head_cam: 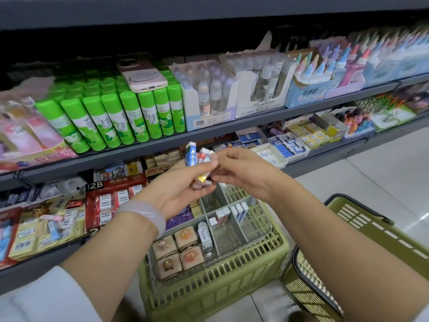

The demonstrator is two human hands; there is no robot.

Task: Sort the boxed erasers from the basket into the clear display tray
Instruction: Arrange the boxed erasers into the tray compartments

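Note:
My left hand grips a bunch of small boxed erasers, blue-white, red-white and yellow, fanned upward above the tray. My right hand pinches the top of one white box in that bunch. Below both hands the clear display tray rests on top of an olive-green basket. Its compartments hold three blue-white eraser boxes, some red-white ones, a white tube-like item and several tan cube boxes.
A second green basket stands on the floor at the right. Store shelves fill the left and back: green glue sticks, a pink phone lying on them, 2B eraser packs, more eraser boxes. Pale floor tiles lie to the right.

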